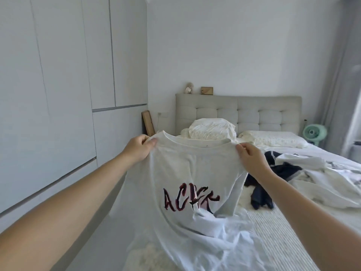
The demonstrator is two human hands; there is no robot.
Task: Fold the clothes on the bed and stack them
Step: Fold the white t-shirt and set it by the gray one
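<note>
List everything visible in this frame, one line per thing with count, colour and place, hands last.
T-shirt: 1, white with red-and-black lettering, held up by its shoulders over the near end of the bed.
Dark garment: 1, navy or black, crumpled mid-bed, right of the T-shirt.
White clothes: a heap, count unclear, right side of the bed.
Bed: 1, pale ribbed cover.
Pillows: at least 2, cream, at the headboard.
Headboard: 1, grey tufted.
Soft toy: 1, beige, on the headboard ledge.
Wooden box: 1, beside the toy.
Fan: 1, mint green, right of the bed.
Wardrobe: white, left wall.
Left hand: pinches the T-shirt's left shoulder.
Right hand: pinches the right shoulder.
</note>
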